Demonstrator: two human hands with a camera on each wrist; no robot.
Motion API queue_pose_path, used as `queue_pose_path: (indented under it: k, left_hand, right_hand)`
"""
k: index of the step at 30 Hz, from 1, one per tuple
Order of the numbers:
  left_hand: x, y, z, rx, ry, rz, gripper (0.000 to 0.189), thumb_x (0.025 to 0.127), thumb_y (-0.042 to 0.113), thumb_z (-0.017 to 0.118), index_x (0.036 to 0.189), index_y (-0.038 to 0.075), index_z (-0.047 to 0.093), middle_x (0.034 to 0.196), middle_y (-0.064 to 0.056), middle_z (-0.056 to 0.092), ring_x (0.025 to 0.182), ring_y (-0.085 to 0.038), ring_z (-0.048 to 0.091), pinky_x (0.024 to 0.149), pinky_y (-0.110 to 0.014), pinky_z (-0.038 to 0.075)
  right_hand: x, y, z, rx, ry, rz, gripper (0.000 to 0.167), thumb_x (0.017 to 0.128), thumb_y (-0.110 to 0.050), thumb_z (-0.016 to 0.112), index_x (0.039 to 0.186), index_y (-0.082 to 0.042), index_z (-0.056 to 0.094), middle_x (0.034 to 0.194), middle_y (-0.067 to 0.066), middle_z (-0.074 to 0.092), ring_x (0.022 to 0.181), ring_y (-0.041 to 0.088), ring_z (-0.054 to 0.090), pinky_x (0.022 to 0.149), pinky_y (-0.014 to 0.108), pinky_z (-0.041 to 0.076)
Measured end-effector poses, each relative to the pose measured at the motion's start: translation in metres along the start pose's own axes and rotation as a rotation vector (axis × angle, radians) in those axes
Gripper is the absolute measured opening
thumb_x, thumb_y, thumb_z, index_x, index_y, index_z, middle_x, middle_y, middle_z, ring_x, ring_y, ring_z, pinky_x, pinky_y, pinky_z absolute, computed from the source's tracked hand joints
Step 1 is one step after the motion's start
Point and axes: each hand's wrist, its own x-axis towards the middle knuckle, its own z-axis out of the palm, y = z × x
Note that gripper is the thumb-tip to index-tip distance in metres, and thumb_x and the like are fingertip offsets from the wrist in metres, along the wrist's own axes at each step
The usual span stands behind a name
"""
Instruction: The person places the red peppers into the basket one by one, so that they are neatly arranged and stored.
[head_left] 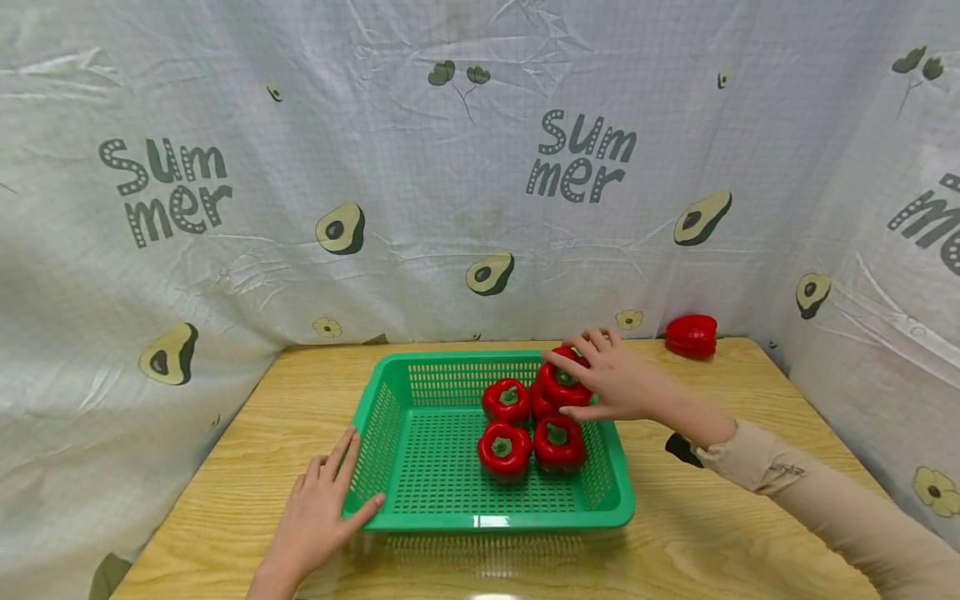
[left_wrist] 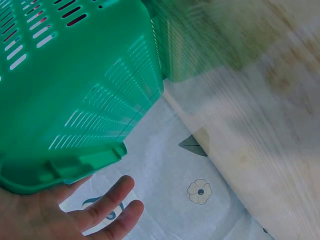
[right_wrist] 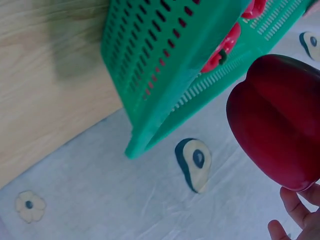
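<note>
My right hand point(head_left: 611, 375) holds a red bell pepper point(head_left: 558, 383) with a green stem above the right back part of a green plastic basket point(head_left: 491, 522). In the right wrist view this bell pepper point(right_wrist: 280, 120) looms at the right, over the basket's rim, with fingertips against its lower end. Several other red bell peppers point(head_left: 504, 450) sit in the right half of the basket, stems up; one is partly hidden under the held one. At the basket's left rim rests my left hand point(head_left: 315, 508), fingers extended. The left wrist view shows those fingers point(left_wrist: 107, 207) straight beside the rim.
Another red bell pepper point(head_left: 691, 336) lies on its side at the table's back right corner. The wooden table point(head_left: 247, 467) meets a printed cloth point(head_left: 420, 208) hanging behind it and at both sides. A small black object point(head_left: 682, 450) shows beneath my right wrist.
</note>
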Motion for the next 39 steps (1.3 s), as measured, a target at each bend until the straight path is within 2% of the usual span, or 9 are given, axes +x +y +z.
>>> queue_pose_path:
  k: [4, 9, 16, 24, 29, 39]
  left_hand:
    - [0.000, 0.000, 0.000, 0.003, 0.002, 0.004, 0.080, 0.078, 0.048, 0.058, 0.138, 0.003, 0.031, 0.144, -0.012, 0.029, 0.102, -0.034, 0.047, 0.079, -0.050, 0.042]
    - [0.000, -0.001, 0.000, 0.000, 0.004, 0.006, 0.080, 0.079, 0.048, 0.058, 0.138, 0.002, 0.031, 0.144, -0.012, 0.028, 0.103, -0.034, 0.047, 0.080, -0.051, 0.042]
    - [0.001, -0.001, 0.001, 0.005, 0.008, 0.007, 0.080, 0.079, 0.049, 0.057, 0.139, 0.002, 0.031, 0.144, -0.012, 0.028, 0.102, -0.034, 0.047, 0.080, -0.050, 0.042]
    - [0.001, -0.001, 0.003, 0.002, 0.010, 0.004, 0.080, 0.078, 0.048, 0.058, 0.138, 0.002, 0.032, 0.144, -0.012, 0.028, 0.101, -0.033, 0.047, 0.080, -0.050, 0.041]
    - [0.002, 0.000, 0.003, 0.002, 0.015, 0.007, 0.080, 0.078, 0.048, 0.058, 0.138, 0.002, 0.031, 0.144, -0.012, 0.028, 0.101, -0.033, 0.047, 0.080, -0.050, 0.041]
    - [0.002, 0.001, 0.002, 0.011, 0.031, 0.014, 0.080, 0.078, 0.048, 0.058, 0.138, 0.001, 0.032, 0.144, -0.013, 0.029, 0.100, -0.033, 0.048, 0.077, -0.049, 0.043]
  right_hand:
    - [0.010, -0.005, 0.005, 0.006, -0.007, -0.020, 0.066, 0.082, -0.064, 0.038, 0.128, -0.018, 0.047, 0.104, 0.008, 0.053, 0.088, 0.024, 0.040, 0.075, 0.044, 0.030]
    - [0.024, -0.009, 0.011, 0.009, -0.034, -0.039, 0.065, 0.081, -0.061, 0.044, 0.129, -0.018, 0.047, 0.105, 0.008, 0.053, 0.089, 0.023, 0.041, 0.076, 0.043, 0.031]
    - [0.045, -0.015, 0.016, 0.010, -0.127, -0.036, 0.064, 0.080, -0.055, 0.050, 0.131, -0.017, 0.044, 0.110, 0.007, 0.051, 0.094, 0.023, 0.041, 0.077, 0.042, 0.032]
    - [0.068, -0.023, 0.027, 0.025, -0.177, -0.019, 0.065, 0.082, -0.056, 0.048, 0.133, -0.016, 0.041, 0.113, 0.006, 0.051, 0.094, 0.021, 0.040, 0.077, 0.040, 0.031]
    - [0.081, -0.029, 0.034, 0.022, -0.189, -0.017, 0.070, 0.080, -0.055, 0.052, 0.134, -0.013, 0.039, 0.115, 0.005, 0.050, 0.093, 0.022, 0.040, 0.075, 0.039, 0.031]
    - [0.099, -0.039, 0.054, -0.008, -0.226, -0.040, 0.070, 0.082, -0.059, 0.046, 0.134, -0.014, 0.038, 0.119, 0.004, 0.049, 0.098, 0.022, 0.040, 0.076, 0.040, 0.031]
